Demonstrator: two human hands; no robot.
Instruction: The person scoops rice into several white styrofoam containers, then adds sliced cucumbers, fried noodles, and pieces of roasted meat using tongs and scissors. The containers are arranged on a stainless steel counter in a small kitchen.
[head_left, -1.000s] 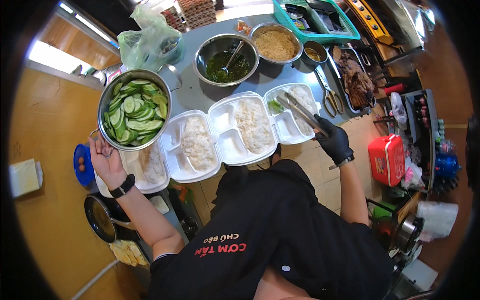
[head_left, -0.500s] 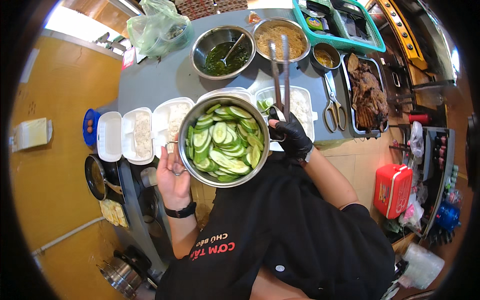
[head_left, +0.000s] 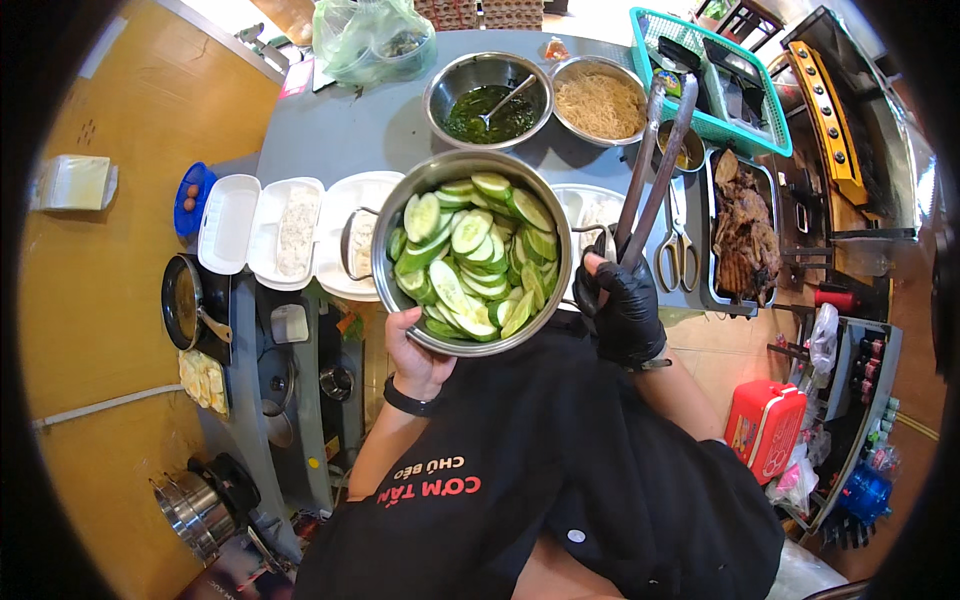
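My left hand (head_left: 418, 358) holds up a steel pot (head_left: 400, 200) full of sliced cucumber (head_left: 476, 256), close to my chest. My right hand (head_left: 625, 305), in a black glove, grips metal tongs (head_left: 650, 165) that point up and away, and it also touches the pot's right handle. Under and behind the pot lie open white foam boxes (head_left: 262, 228) with rice in them, in a row on the grey table (head_left: 340, 130).
Behind the boxes stand a steel bowl of green sauce with a spoon (head_left: 488, 98) and a bowl of shredded yellow food (head_left: 598, 100). A tray of grilled meat (head_left: 742, 235), scissors (head_left: 678, 252) and a teal basket (head_left: 735, 75) are at right. A pan (head_left: 185, 300) sits at left.
The pot of cucumber has come from the far left to the middle, in front of me. My right hand swung the tongs up off the boxes and came beside the pot.
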